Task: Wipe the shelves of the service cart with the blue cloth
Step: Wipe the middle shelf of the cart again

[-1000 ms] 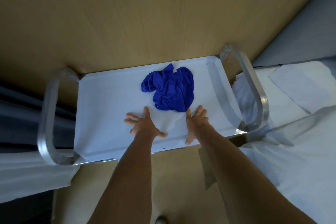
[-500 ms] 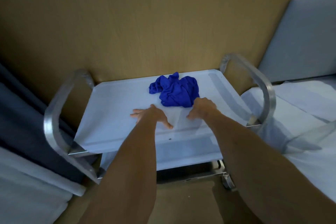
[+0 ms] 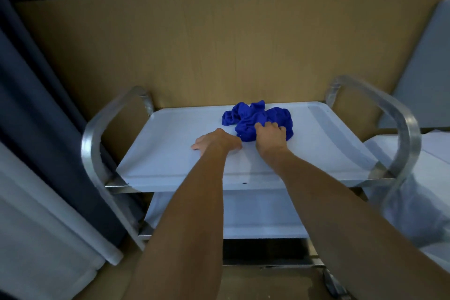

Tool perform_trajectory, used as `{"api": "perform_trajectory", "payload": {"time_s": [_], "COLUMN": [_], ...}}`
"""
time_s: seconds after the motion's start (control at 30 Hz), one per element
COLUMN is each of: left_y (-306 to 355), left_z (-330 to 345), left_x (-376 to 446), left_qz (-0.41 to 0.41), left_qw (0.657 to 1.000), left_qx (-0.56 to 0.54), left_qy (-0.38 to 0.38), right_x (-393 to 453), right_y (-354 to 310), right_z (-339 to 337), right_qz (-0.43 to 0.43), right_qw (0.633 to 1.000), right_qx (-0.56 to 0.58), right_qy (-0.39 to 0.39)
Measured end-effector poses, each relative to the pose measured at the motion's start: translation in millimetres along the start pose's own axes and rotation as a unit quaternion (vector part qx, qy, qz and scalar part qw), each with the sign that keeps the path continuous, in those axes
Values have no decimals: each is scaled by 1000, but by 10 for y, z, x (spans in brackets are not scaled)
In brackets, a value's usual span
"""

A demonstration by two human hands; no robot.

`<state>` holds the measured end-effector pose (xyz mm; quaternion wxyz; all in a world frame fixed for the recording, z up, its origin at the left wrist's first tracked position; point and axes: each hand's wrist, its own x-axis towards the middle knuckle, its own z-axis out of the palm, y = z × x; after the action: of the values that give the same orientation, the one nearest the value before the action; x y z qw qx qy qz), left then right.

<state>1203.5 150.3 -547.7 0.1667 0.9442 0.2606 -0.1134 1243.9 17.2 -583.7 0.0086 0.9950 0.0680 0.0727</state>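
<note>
- The blue cloth (image 3: 258, 120), bunched in a loose heap toward the back of the service cart's top shelf (image 3: 170, 153), is being gathered by the right hand (image 3: 270, 137), whose fingers (image 3: 267, 125) are curled into its near edge; a full clench is not yet being shown.
- The left hand (image 3: 214, 142) is being rested flat and unclenched on the bare shelf, just left of the grip, nothing being held.
- A lower shelf (image 3: 243, 214) is being glimpsed below the grip, apparently still to be wiped.
- By this reading, the step is best served if the heap is pulled into a firm pad under the palm, pressed flat, and swept outward from the grip toward each raised rim, while the cart is being steadied by the free hand.
</note>
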Motion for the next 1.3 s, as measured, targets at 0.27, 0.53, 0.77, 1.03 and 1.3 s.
{"api": "perform_trajectory", "payload": {"time_s": [0.27, 0.53, 0.77, 1.03, 1.3], "left_y": [-126, -104, -472, -1214, -1853], "left_z": [199, 212, 163, 493, 1270], "left_x": [-134, -548, -1422, -2409, -2408], "left_qz": [108, 184, 253, 246, 140], "left_qw": [982, 950, 846, 832, 888], "left_qx": [-121, -247, -470, -496, -408], "left_qy": [99, 52, -6, -26, -158], "right_x": [-100, -625, -1575, -2647, -3084], "right_y": [196, 103, 100, -45, -148], "right_z": [-141, -624, -1077, -913, -392], "right_qz": [-18, 52, 76, 98, 132], "right_qw": [982, 850, 677, 676, 797], "right_qx": [137, 524, 732, 729, 589], "right_qy": [129, 22, -21, -42, -16]}}
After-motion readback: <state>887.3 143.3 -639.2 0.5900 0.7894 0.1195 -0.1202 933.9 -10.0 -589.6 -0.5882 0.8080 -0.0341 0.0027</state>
